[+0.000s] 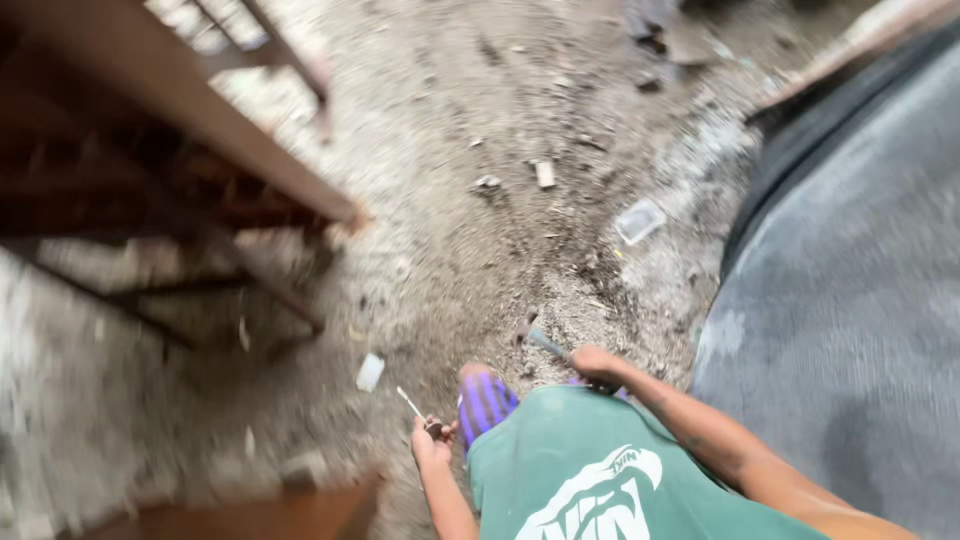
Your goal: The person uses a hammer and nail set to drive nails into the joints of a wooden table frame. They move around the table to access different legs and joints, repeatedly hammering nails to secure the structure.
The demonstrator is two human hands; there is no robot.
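Head view, looking straight down; frame is motion-blurred.

Left hand: low in the frame, fingers curled shut around a small dark object, too blurred to identify, with a thin pale stick projecting up and to the left from the grip. Could be a small brush or a nail-like tool; cannot tell which.

Right hand: further forward than the left and well apart from it, closed on the handle end of a dark slim tool. The tool's shaft points away from the hand, up and to the left, with its far end just above the ground. Tool type not resolvable.

Between the two hands: a foot in a purple striped slipper, just beside the left hand. Below the hands, the wearer's green shirt with a white print fills the bottom centre.

Ground: grey dirt and grit, scattered with small debris. A white scrap lies just left of the left hand; a clear flat plastic piece lies well ahead of the right hand.

To the right of the right hand: a large grey curved surface. Far left of the left hand: a brown metal frame with crossbars.
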